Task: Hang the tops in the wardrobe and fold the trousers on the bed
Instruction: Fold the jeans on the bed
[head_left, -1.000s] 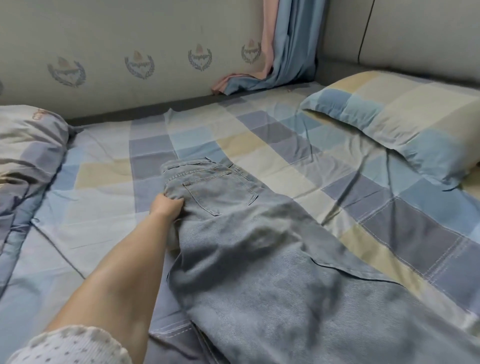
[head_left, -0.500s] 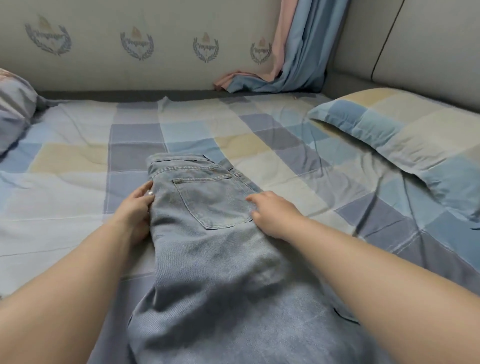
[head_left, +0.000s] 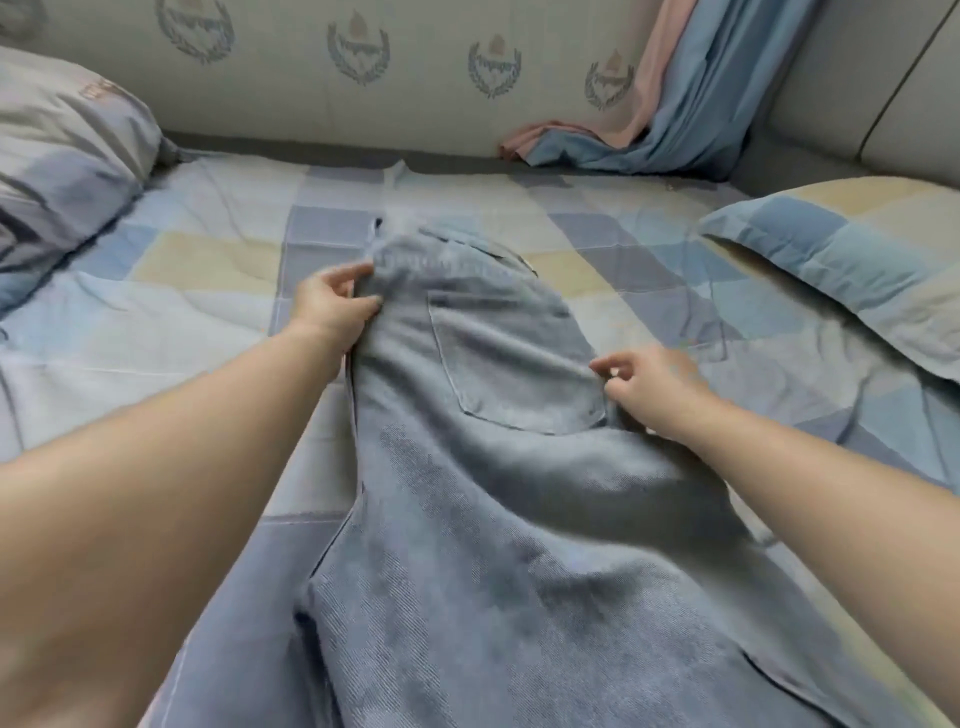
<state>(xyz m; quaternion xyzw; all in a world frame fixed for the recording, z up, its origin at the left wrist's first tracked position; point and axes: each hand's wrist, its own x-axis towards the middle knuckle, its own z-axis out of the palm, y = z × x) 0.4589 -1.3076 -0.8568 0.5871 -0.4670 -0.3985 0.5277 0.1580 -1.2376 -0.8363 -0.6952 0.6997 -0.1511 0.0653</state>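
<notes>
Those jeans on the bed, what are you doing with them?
A person is laying out a pair of blue jeans on the checked bed sheet to fold them. The left hand pinches the denim just below the waistband, and the right hand has its fingers at the edge by the back pocket. The jeans lie spread full length, not folded over yet.

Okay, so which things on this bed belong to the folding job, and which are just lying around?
In the job:
jeans
left hand, gripping the waistband
right hand, at the seat edge
bed sheet

Lying about:
checked pillow
bunched duvet
curtain
</notes>
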